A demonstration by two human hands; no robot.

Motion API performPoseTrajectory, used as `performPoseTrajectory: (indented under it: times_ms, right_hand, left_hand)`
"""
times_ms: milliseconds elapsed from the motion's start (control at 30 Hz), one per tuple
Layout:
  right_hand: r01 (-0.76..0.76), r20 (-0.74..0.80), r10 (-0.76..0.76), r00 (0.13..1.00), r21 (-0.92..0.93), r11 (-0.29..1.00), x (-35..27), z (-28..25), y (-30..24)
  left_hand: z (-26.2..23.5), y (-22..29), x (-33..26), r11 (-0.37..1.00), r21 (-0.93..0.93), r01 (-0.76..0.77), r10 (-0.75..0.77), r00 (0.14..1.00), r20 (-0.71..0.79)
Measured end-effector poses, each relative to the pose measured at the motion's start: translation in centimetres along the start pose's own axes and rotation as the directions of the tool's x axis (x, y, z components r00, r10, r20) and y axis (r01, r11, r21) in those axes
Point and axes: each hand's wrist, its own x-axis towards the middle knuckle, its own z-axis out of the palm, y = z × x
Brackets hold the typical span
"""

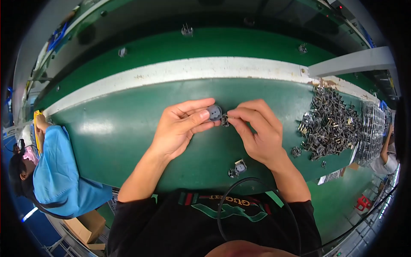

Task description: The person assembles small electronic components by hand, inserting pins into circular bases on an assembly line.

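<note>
Between thumb and fingers, my left hand [175, 124] grips a round grey plastic socket part [215, 113] with small holes in its face. Close to its right side, my right hand [259, 128] pinches a small dark part with metal bits [225, 120]. The two parts sit side by side and seem to touch, though the fingers partly cover where they meet. Nearer my body on the green table [128, 128], a grey part with a pale edge [240, 166] lies beside a small dark round piece [232, 173].
A large heap of small dark metal-and-plastic parts [332, 124] covers the table's right, beside stacked clear trays [371, 132]. Beyond a white rail [184, 69], a green belt carries scattered parts [187, 30]. A person in a blue top [60, 167] sits at left. A black cable [220, 205] hangs before me.
</note>
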Motion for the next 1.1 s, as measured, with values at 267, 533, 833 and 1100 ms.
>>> performPoseTrajectory:
  times_ms: [267, 533, 833, 1100]
  right_hand:
    - [0.122, 0.024, -0.12, 0.992, -0.168, 0.978, -1.0, 0.0, -1.2]
    - [0.163, 0.026, -0.162, 0.986, -0.279, 0.946, -1.6, 0.3, -0.9]
    - [-0.369, 0.041, 0.413, 0.91, -0.375, 0.851, -0.2, -11.4, 0.2]
    - [-0.396, -0.018, 0.552, 0.833, -0.718, 0.573, -4.0, -16.0, -1.0]
  left_hand:
    - [0.7, -2.0, -0.8, 0.993, -0.093, 0.075, -0.066, 0.993, 0.103]
    - [1.0, -2.4, -1.0, 0.999, -0.037, -0.038, 0.041, 0.995, 0.091]
    - [-3.3, 6.4, 7.9, 0.32, 0.866, -0.384, 0.592, 0.795, 0.133]
    - [-5.9, 13.0, 16.6, -0.108, 0.992, -0.071, 0.603, 0.788, 0.122]
